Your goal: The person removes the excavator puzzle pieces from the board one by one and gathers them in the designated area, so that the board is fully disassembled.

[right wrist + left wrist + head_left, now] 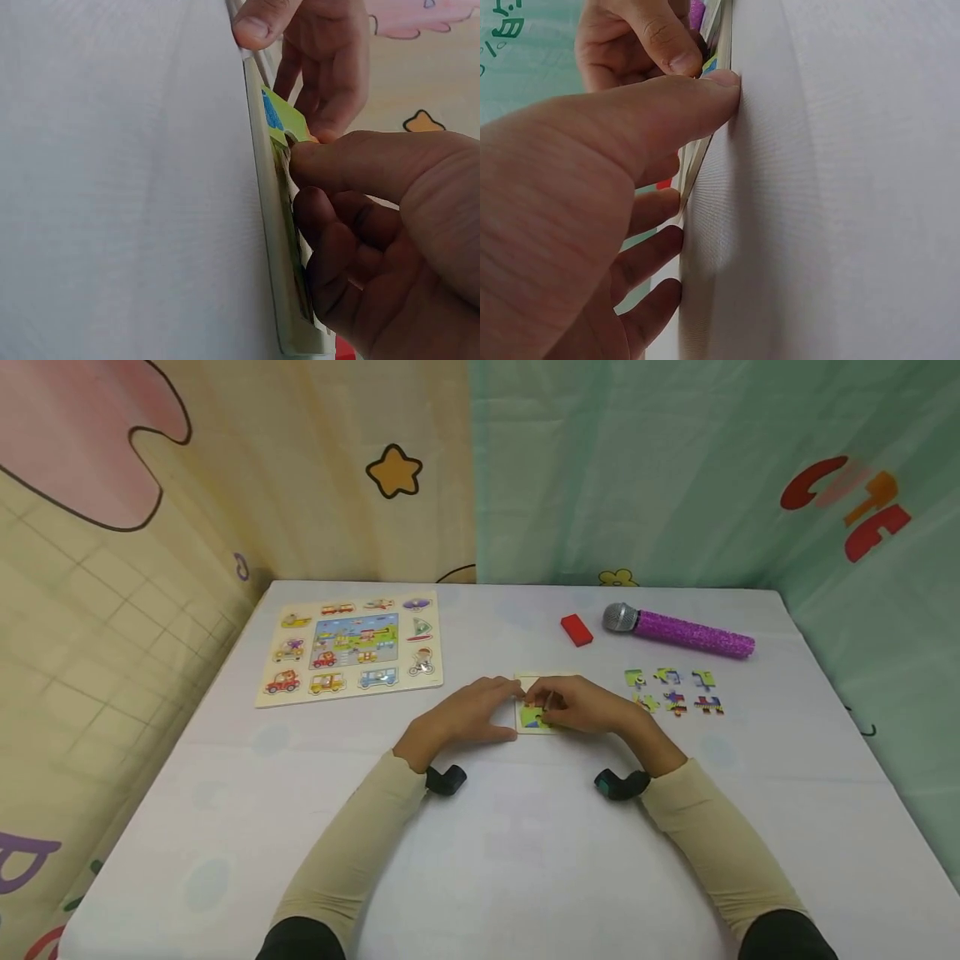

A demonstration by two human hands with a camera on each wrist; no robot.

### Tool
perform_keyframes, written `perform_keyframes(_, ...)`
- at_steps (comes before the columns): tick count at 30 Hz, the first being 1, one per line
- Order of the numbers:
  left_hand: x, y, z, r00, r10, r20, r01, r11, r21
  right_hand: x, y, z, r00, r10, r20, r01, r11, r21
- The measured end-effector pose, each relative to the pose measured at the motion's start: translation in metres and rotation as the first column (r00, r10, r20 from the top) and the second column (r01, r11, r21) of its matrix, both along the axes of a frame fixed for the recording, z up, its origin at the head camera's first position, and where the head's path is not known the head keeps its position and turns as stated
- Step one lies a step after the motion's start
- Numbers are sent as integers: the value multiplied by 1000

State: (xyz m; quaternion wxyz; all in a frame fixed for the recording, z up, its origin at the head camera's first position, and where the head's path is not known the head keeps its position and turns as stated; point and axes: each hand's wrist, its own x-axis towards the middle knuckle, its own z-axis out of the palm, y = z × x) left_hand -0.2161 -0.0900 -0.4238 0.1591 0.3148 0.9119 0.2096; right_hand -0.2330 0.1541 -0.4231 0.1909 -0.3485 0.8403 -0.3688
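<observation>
A small wooden jigsaw tray [527, 679] lies on the table in front of me. My right hand [581, 703] pinches a green and blue puzzle piece [281, 116] between thumb and fingers, over the tray's left part. The piece sits tilted against the tray frame [264, 217] in the right wrist view. At the tray's left side my left hand [474, 710] rests with its thumb stretched to the near corner and its other fingers along the far part. Its fingertips are close to the right fingers. Both hands hide much of the tray.
Several loose puzzle pieces [666, 677] lie in two rows to the right. Behind are a red block [577, 630] and a microphone with a glittery purple handle [693, 633]. A wooden vehicle puzzle board [300, 697] lies at the back left. Printed curtains [637, 468] surround the table.
</observation>
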Motion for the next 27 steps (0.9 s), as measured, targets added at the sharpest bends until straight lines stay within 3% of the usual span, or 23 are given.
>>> perform_keyframes(10,-2,0,0,1000,-3,-5,3,1000,-6,-7,6,2,995,-36,98,46,994,-103)
perform_keyframes(14,-4,1,-1,1000,-16,-9,16,1000,-1,-9,19,14,986,-87,143,111,979,-168)
perform_keyframes(17,-4,1,-2,1000,-15,-10,15,1000,-3,-8,35,28,983,-145,116,165,968,-188)
perform_keyframes(22,-3,1,-4,1000,-17,-11,17,1000,-7,2,72,42,969,-245,36,248,960,-131)
perform_keyframes(27,-3,-1,-5,999,-25,-26,25,1000,-11,25,111,31,955,-292,45,293,956,-8)
